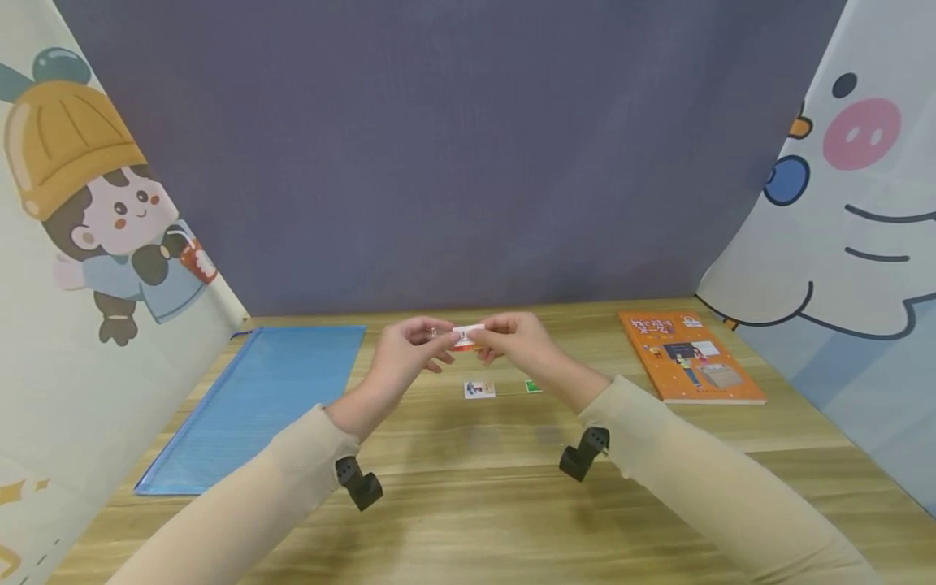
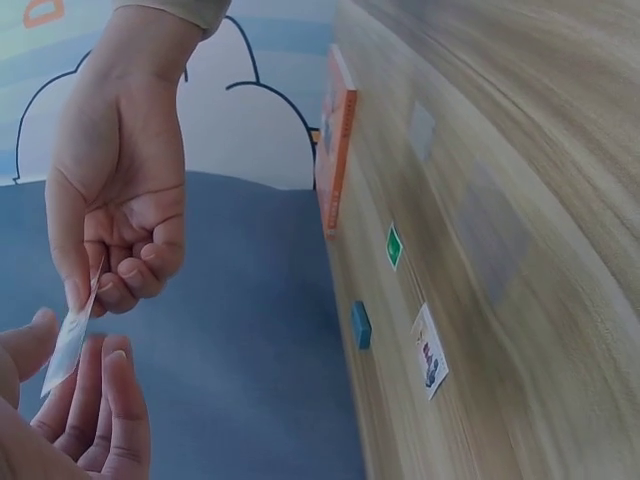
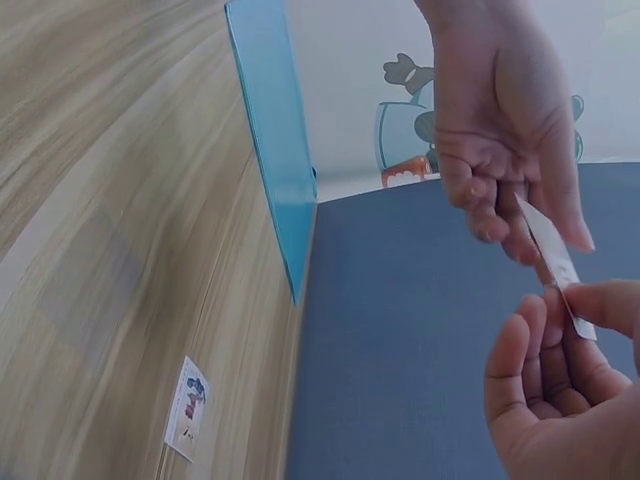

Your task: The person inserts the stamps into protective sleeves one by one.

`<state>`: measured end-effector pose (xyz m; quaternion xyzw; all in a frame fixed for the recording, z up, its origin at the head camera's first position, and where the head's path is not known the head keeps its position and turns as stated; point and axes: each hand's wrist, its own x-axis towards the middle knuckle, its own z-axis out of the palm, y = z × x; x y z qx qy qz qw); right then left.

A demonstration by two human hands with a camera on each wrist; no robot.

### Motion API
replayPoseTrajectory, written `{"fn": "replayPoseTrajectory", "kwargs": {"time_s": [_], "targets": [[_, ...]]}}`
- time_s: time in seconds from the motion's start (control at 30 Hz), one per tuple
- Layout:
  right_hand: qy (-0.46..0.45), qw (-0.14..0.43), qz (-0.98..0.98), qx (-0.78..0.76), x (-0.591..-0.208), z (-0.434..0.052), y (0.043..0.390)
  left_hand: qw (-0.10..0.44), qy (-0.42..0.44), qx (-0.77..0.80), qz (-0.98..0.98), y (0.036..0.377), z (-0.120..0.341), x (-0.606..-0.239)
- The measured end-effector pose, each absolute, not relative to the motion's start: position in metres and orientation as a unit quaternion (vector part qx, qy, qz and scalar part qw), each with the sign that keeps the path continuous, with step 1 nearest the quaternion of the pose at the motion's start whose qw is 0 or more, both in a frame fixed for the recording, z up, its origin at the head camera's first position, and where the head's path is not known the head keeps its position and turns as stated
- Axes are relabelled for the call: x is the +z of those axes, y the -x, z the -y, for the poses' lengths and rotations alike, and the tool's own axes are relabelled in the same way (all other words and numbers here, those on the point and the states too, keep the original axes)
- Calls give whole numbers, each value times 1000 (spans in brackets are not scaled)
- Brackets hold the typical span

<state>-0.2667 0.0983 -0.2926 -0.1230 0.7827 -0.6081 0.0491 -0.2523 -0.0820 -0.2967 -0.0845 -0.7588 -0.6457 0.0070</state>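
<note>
- Printed card [image 1: 463,344], small and white with a red-orange lower part as seen from the head, is held up in the air between your two hands, above the surface [image 1: 453,520].
- Your left hand [image 1: 400,351] holds the left end of the card, thumb on the near side and fingers behind; the gap between them is narrow.
- Your right hand [image 1: 521,340] pinches the card's right end between thumb and fingers, its other fingers curled in.
- Seen edge-on from your wrists, the card is tilted, its faces pale; you cannot make out its print there.
- Lying flat below your hands is a white picture card [image 1: 479,390] with small coloured figures.
- To the right of that lies a green card [image 1: 533,387], partly hidden by your right forearm in the head view.
- Near the far edge of the surface sits a small blue block [image 2: 361,325], which you see from your left wrist.
- On your left lies a blue zip pouch [image 1: 256,406]; on your right lies an orange book [image 1: 691,357], cover up.
- Behind everything hangs a grey-blue backdrop [image 1: 453,154].
</note>
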Motion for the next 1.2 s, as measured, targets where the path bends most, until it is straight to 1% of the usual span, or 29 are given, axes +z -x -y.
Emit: {"fn": "replayPoseTrajectory", "kwargs": {"time_s": [0.13,0.27,0.67,0.83,1.2], "targets": [[103,35,-776,-622,-294,-101,269,26,78,-650,755,250,88,-298],[94,36,-771,-629,-294,-103,270,35,73,-645,759,248,92,-299],[99,40,-745,-658,-295,-115,271,33,40,-663,747,248,91,-296],[105,50,-751,-649,-292,-118,270,30,37,-667,744,249,91,-296],[98,48,-743,-661,-291,-114,269,29,39,-671,739,250,90,-299]]}}
